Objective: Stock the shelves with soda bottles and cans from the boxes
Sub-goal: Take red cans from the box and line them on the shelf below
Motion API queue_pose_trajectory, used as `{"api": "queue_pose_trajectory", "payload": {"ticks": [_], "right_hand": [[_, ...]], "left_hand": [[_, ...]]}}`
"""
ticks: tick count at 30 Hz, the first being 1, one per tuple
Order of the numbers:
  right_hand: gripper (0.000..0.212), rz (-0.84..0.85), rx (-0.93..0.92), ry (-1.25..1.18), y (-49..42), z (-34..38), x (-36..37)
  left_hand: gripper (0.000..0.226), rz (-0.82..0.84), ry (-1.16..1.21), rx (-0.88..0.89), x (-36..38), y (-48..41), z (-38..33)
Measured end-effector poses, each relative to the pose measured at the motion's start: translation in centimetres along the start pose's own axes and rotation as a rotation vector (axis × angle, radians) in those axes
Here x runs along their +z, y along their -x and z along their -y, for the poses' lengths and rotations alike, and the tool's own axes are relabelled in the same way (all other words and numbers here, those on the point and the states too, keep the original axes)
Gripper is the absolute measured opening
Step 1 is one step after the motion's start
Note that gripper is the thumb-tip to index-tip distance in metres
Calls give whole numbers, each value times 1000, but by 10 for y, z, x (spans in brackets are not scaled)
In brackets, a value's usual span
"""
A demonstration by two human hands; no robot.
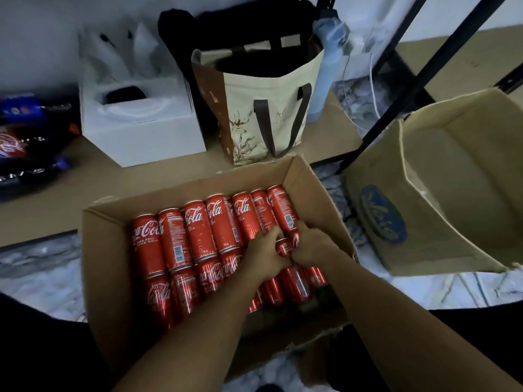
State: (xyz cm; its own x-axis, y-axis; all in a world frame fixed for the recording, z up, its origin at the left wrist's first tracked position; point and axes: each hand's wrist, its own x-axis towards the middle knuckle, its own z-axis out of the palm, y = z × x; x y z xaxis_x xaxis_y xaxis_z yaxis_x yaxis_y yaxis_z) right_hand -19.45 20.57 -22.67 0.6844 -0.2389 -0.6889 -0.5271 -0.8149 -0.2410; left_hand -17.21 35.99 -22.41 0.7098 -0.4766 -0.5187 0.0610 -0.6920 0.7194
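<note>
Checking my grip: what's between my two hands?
A red cola can, gripped from both sides by the left hand and right hand; head view.

**Dim storage corner, low shelf against pale wall**

Plain pale wall (36,38) at the back, bluish in low light. Floor (36,278) is white-grey marble pattern. Tan shelf board (56,193) sits low along the wall, with black metal uprights (396,108) slanting up at right. On the board: snack packets (25,137) far left, white box (147,137), printed tote bag (254,108) beside it, black cloth (240,24) behind, and a folded blue umbrella (325,75) leaning against the tote. White cable (373,89) hangs at right.
</note>
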Motion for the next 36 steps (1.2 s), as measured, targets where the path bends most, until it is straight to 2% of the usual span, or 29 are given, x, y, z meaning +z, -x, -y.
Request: {"api": "queue_pose_trajectory", "payload": {"ticks": [8,10,12,16,22,28,36], "right_hand": [[56,-35,-79,-85,11,-7,-12],[62,-91,-111,-85,24,-6,-16],[70,-156,-127,-64,40,-4,-22],[62,-277,-166,-132,78,3,-41],[59,-379,-402,-430,155,37,-81],[61,-470,-631,-679,243,86,-144],[63,-614,-898,-812,320,142,-255]], "left_hand": [[43,33,197,37,-6,23,4],[44,19,207,55,-15,34,0],[49,-19,198,65,-27,45,-6],[52,-147,173,101,-57,73,-28],[52,-252,36,287,-121,135,-73],[55,-340,25,464,-197,209,-137],[49,-480,123,785,-284,273,-225]]}}
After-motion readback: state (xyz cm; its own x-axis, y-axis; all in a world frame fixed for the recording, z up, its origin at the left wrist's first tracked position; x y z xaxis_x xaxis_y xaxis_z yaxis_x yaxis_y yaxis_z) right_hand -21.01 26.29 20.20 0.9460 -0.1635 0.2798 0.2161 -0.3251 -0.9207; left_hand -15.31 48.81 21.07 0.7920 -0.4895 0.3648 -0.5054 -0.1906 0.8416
